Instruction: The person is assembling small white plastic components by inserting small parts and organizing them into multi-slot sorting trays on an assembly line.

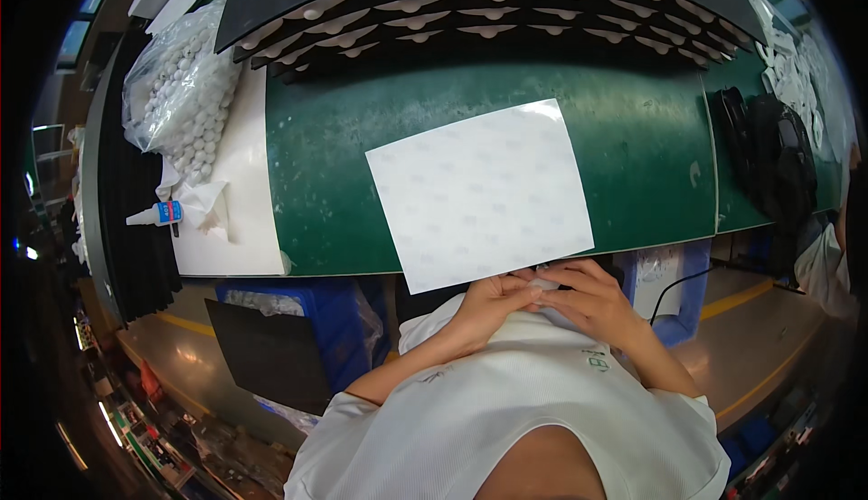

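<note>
My left hand (493, 308) and my right hand (589, 297) meet in front of my waist, just off the near edge of the green table (325, 174). The fingers of both are bent and pressed together, fingertips touching. Whatever may be between them is too small or hidden to make out. Right above the hands lies a white sheet (484, 193) with a faint printed pattern. It rests askew on the table, and its lower left corner hangs past the edge.
Black stacked panels (488, 3) with rows of white knobs stand at the back. To the left are a clear bag of white balls (185, 93), a small glue bottle (155, 214) and crumpled tissue (206, 209). A black bag (782, 143) lies right; blue crates (348, 328) stand below.
</note>
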### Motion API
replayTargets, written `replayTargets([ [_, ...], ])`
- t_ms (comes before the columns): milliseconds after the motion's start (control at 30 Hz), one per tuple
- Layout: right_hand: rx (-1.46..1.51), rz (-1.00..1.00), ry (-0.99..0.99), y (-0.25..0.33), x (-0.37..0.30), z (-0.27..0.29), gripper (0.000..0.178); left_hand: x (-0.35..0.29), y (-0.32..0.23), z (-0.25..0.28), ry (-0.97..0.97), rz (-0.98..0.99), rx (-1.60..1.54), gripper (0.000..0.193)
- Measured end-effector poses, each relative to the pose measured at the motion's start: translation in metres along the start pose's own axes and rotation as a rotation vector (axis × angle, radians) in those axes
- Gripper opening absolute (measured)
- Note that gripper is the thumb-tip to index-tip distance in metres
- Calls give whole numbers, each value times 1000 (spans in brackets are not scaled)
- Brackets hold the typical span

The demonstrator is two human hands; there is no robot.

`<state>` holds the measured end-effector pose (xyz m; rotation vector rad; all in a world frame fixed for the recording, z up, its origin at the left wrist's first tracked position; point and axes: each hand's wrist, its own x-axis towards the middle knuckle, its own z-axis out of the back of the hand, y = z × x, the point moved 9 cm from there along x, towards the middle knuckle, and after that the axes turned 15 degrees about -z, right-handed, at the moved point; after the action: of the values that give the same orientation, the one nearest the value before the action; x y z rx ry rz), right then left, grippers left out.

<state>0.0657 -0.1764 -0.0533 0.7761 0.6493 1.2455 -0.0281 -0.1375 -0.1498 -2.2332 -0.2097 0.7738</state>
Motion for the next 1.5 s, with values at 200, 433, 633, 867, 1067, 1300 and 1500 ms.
replayTargets([
  [200,504,-262,103,-14,-13,-1,37,-4,4,4,-35,-173,73,14],
  [433,668,-691,-60,-40,-51,14,36,-19,-37,-47,136,-339,549,37],
  [633,74,-803,-175,-33,-136,150,27,-49,-97,-73,168,-1084,984,28],
  [867,-937,-1097,-463,-70,-286,236,27,-74,-153,-84,-61,-1470,1490,42],
  [1067,-350,-799,-568,-32,-156,219,16,-26,-153,-73,-95,-946,1889,83],
  [1300,-179,-67,-259,33,45,130,16,-12,-161,-64,26,-960,1978,90],
  [1500,-302,13,-90,41,112,100,22,-7,-160,-63,14,-928,1955,92],
])
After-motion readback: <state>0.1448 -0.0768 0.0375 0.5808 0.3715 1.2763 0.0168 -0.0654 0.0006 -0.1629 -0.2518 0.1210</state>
